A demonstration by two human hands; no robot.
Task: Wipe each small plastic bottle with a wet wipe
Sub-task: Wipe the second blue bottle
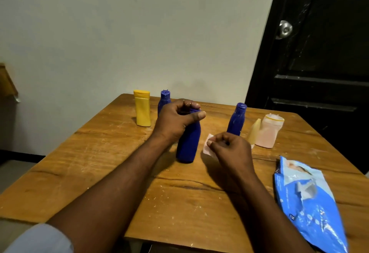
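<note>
A dark blue plastic bottle (pixel 188 143) stands upright in the middle of the wooden table (pixel 99 153). My left hand (pixel 177 120) grips its cap from above. Just to its right, my right hand (pixel 229 149) pinches a folded white wet wipe (pixel 207 146), close to the bottle's side but apart from it. A yellow bottle (pixel 142 109) and another blue bottle (pixel 164 101) stand at the back left. A third blue bottle (pixel 236 120) stands at the back right, beside a small cream bottle (pixel 254 133) and a pale pink bottle (pixel 268 132).
A blue wet wipe pack (pixel 307 202) lies on the table's right front corner. A pale wall is behind the table. A black door (pixel 319 63) with a metal knob (pixel 285 29) stands at the right.
</note>
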